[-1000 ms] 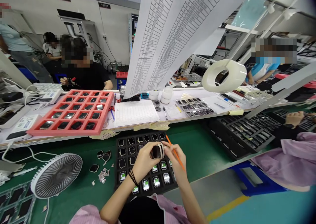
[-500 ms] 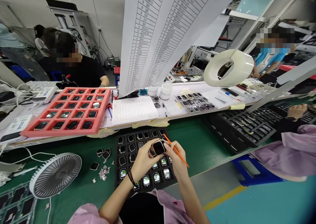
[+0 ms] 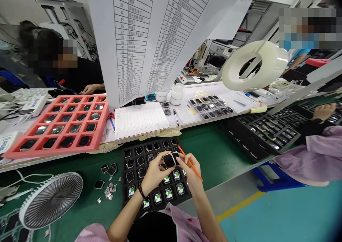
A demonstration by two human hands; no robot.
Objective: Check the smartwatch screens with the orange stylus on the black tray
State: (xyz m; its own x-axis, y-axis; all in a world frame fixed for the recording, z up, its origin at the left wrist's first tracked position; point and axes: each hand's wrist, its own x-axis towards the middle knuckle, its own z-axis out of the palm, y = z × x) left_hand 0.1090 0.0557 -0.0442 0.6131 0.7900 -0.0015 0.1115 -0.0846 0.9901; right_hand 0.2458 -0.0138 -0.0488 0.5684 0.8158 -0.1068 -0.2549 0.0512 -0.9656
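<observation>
My left hand (image 3: pixel 155 172) is closed around the edge of a square smartwatch (image 3: pixel 169 160) with a dark face and a pale rim. Fingers of my right hand (image 3: pixel 191 167) meet at the watch's right side, by a small dark part that I cannot make out clearly. That same hand grips a thin orange stick (image 3: pixel 196 171), slanting across it. Below both hands lies a black compartment tray (image 3: pixel 123 195) of smartwatches. Those in its nearer rows have lit green and white screens; the farther ones are dark. My hands hide part of the tray.
Left of the tray are loose watches (image 3: pixel 109 169), small silvery scraps (image 3: pixel 110 191) and a white fan (image 3: pixel 53 199). A raised shelf carries a pink foam tray (image 3: pixel 105 126) of watches and paper sheets (image 3: pixel 141 120). Before me hang a printed list (image 3: pixel 133 57) and a tape roll (image 3: pixel 232 69). A co-worker's hand (image 3: pixel 324 112) is at right.
The watch has shifted slightly left and turned in my fingers, and a dark part now shows at its right. My view has also shifted. The person opposite has moved a hand.
</observation>
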